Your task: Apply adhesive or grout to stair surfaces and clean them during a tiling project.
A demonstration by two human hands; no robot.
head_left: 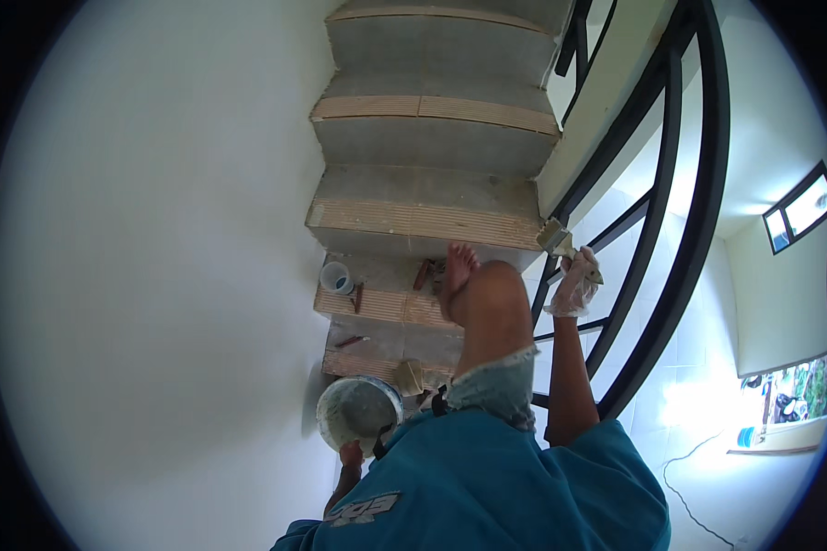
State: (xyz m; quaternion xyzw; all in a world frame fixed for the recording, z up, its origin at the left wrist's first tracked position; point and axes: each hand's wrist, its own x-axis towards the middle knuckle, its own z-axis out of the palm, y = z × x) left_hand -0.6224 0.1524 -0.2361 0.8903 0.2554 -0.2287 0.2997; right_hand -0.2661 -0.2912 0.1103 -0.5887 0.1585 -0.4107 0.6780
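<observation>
Our shirt fills the foreground. Our gloved right hand holds the brush by the railing; it looks light, soft-bristled, best held by its handle. Our left hand is at the bucket; we cannot tell its grip.

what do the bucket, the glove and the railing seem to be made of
Bucket: likely plastic, its pale wall smeared with residue. Glove: probably thin plastic film, clear and wrinkled over the right hand. Railing: apparently black-painted metal, given its slim, smooth bars.
</observation>
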